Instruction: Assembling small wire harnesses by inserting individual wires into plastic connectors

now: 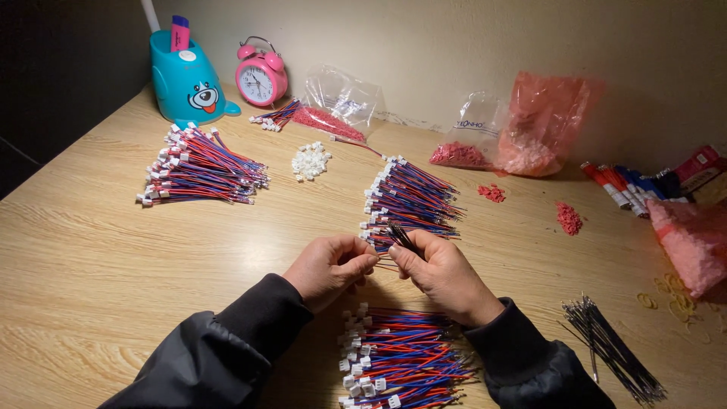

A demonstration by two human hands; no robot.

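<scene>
The right hand pinches a small bunch of black wires between thumb and fingers, the ends sticking up and away from the knuckles. The left hand is closed too, its fingertips meeting the right hand's; what it grips is too small to tell, though a thin red wire shows just under the fingers. Both hands hover over the counter.

Just beyond the fingertips lies a pile of red and blue wires with white plugs along its left edge. Below the wrists, between the dark sleeves, lies a second pile of the same kind. Well off to the right of the right wrist lies a bundle of black wires.

Far beyond the left hand is a third pile, and nearer, a heap of loose white plugs. At the back stand a blue pen holder and a pink alarm clock, with clear bags beside them. Far right of the right hand are a pink bag and red scraps.
</scene>
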